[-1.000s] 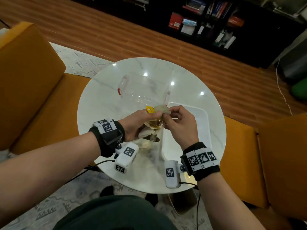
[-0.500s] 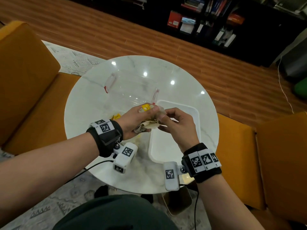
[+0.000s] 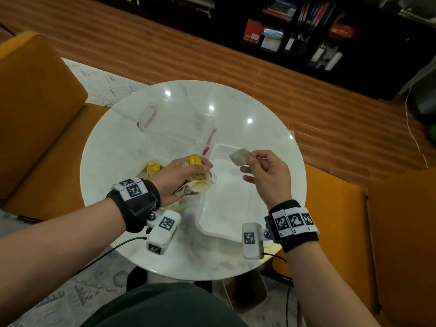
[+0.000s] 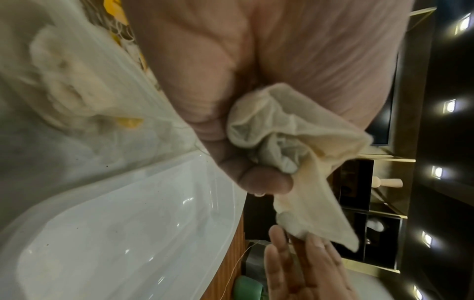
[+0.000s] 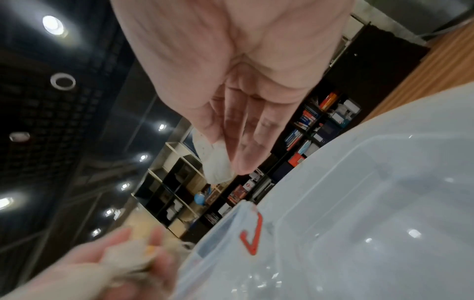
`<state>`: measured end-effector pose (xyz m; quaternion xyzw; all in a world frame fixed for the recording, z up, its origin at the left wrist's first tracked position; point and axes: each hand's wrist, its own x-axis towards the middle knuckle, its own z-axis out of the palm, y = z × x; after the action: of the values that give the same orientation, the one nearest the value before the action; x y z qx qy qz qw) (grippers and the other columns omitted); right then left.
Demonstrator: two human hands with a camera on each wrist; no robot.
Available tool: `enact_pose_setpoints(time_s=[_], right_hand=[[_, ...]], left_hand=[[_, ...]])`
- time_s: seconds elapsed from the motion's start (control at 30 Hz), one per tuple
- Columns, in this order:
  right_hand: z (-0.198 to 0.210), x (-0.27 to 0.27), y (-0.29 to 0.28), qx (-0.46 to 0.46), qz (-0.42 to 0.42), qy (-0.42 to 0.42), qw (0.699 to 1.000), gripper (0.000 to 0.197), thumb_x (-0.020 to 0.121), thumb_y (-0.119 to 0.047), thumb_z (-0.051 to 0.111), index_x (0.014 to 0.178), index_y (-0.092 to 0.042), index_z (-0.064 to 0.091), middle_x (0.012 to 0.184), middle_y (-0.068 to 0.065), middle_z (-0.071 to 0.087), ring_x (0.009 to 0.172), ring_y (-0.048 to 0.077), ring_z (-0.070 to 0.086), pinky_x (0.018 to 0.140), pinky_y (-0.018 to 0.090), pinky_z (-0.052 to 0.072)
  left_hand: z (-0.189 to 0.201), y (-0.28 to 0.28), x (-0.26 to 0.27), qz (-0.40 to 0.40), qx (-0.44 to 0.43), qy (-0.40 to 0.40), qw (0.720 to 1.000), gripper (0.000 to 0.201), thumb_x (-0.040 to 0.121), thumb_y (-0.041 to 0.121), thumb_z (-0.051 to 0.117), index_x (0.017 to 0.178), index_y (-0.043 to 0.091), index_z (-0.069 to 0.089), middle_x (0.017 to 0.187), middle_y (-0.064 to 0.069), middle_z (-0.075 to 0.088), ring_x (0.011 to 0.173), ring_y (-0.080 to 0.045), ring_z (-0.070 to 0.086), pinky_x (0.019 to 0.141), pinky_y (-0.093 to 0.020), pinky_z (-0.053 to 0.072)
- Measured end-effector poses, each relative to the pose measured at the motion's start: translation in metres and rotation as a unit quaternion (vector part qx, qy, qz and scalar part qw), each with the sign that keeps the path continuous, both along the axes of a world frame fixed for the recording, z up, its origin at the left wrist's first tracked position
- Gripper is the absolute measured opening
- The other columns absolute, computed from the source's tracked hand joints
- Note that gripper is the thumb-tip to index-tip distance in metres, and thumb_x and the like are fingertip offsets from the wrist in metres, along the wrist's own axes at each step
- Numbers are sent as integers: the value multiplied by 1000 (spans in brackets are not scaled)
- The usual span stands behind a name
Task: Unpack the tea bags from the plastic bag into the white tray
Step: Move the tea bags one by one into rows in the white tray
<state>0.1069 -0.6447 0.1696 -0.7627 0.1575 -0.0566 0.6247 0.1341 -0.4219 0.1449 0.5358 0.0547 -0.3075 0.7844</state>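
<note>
1. Head view: take the white tray (image 3: pixel 232 208) as your landmark. Your right hand (image 3: pixel 266 175) hangs over the tray's far end and pinches a single tea bag (image 3: pixel 239 156) between thumb and forefinger, the other fingers loosely curled. That bag is a pale, flattened pouch, its long axis tilted across the tray's width, clear of the tray floor. Your left hand (image 3: pixel 181 175) sits just off the tray's left rim, clenched round a bundle of tea bags (image 3: pixel 198 185), crumpled cream pouches with yellow tags (image 3: pixel 195 159) poking out above the knuckles. More yellow tags and pouches lie on the tabletop (image 3: pixel 122 147) further left of the tray, seemingly inside the plastic bag, whose outline I cannot make out here. A clear container (image 3: pixel 177 123) stands beyond the tray's far left corner. I see no tea bags in the tray yet, so the unpacking looks barely started. The right hand is the nearer one to the tray; the drop is straight down.

2. Left wrist view: your left hand (image 4: pixel 231 91) grips the bundle (image 4: pixel 295 146), soft and creased, with one pouch dangling toward the right hand's fingers (image 4: pixel 302 270). The tray (image 4: pixel 115 233) lies below and beside it. The plastic bag (image 4: pixel 77 81), holding further pouches, lies just beyond the tray's rim.

3. Right wrist view: your right hand (image 5: pixel 241 81) holds the single tea bag (image 5: pixel 216 164) at the fingertips, above the tray (image 5: pixel 372 213). The picture is blurred, so the thread and tag cannot be made out.
</note>
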Motion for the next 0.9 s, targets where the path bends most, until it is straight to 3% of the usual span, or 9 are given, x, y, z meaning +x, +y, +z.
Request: enact_pose_setpoints(time_s=[0.2, 0.3, 0.4, 0.5, 0.67, 0.77, 0.9], right_hand=[[-48, 43, -32, -152, 77, 67, 983, 10, 101, -20, 58, 105, -22, 66, 103, -2, 71, 85, 24, 73, 78, 44, 63], [-72, 67, -35, -187, 127, 108, 968, 11, 101, -25, 55, 102, -31, 64, 104, -4, 68, 95, 27, 70, 83, 47, 62], [-83, 92, -27, -179, 154, 133, 963, 13, 102, -23, 54, 108, -21, 65, 111, 9, 68, 83, 27, 75, 81, 45, 63], [-91, 113, -16, -183, 182, 161, 953, 16, 102, -18, 54, 112, -14, 67, 105, 10, 72, 81, 26, 76, 82, 40, 62], [-114, 133, -1, -207, 183, 195, 941, 7, 99, -28, 63, 100, -22, 67, 97, 4, 73, 84, 25, 75, 83, 45, 62], [-130, 140, 1, -214, 163, 203, 942, 7, 97, -27, 61, 95, -25, 68, 98, 3, 73, 88, 27, 73, 84, 48, 61], [-135, 143, 8, -215, 148, 198, 945, 6, 96, -33, 65, 96, -27, 67, 99, 1, 72, 90, 24, 72, 87, 45, 60]], left_hand=[[-6, -1, -9, 46, -4, 3, 999, 28, 86, 27, 74, 105, 9, 66, 97, -17, 60, 67, -18, 62, 52, -27, 52], [-8, 3, -15, 67, -14, -4, 998, 52, 67, 40, 93, 103, 11, 69, 95, -16, 62, 66, -16, 64, 50, -27, 52], [-5, 7, -21, 91, -13, -5, 996, 52, 56, 34, 94, 97, 12, 71, 94, -16, 64, 62, -16, 64, 47, -27, 51], [-2, 13, -27, 101, -11, -7, 995, 56, 49, 36, 100, 93, 14, 73, 91, -16, 68, 67, -20, 64, 51, -28, 53], [-2, 25, -25, 115, 21, 0, 993, 66, 41, 40, 102, 95, 12, 75, 95, -20, 67, 76, -25, 67, 63, -30, 58], [-2, 33, -20, 120, 19, 6, 993, 66, 42, 36, 102, 96, 9, 74, 94, -20, 67, 77, -25, 68, 63, -31, 59], [-7, 47, -8, 103, 26, 31, 994, 47, 59, 28, 91, 99, 10, 73, 100, -23, 64, 84, -30, 65, 68, -32, 56]])
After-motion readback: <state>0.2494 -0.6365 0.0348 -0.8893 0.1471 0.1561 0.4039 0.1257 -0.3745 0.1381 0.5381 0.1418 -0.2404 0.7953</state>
